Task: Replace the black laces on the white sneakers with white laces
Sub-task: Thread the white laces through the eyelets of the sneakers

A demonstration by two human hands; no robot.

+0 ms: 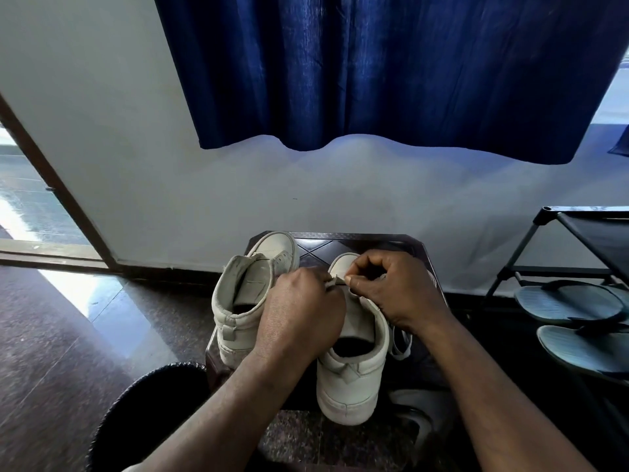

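Two white high-top sneakers stand side by side on a small dark stool (391, 245), heels toward me. The left sneaker (245, 294) has no lace that I can see. Both hands work over the right sneaker (354, 379). My left hand (303, 311) grips the shoe's upper at the eyelets. My right hand (391, 287) pinches a white lace (337, 279) between thumb and forefinger, close to the left hand's fingertips. A loose loop of white lace (401, 342) hangs down the shoe's right side. No black lace is in view.
A black shoe rack (551, 240) at the right holds a pair of grey flip-flops (568, 301). A blue curtain (391, 69) hangs on the white wall behind. An open doorway (30, 206) is at the left. A dark round object (146, 403) sits by my left forearm.
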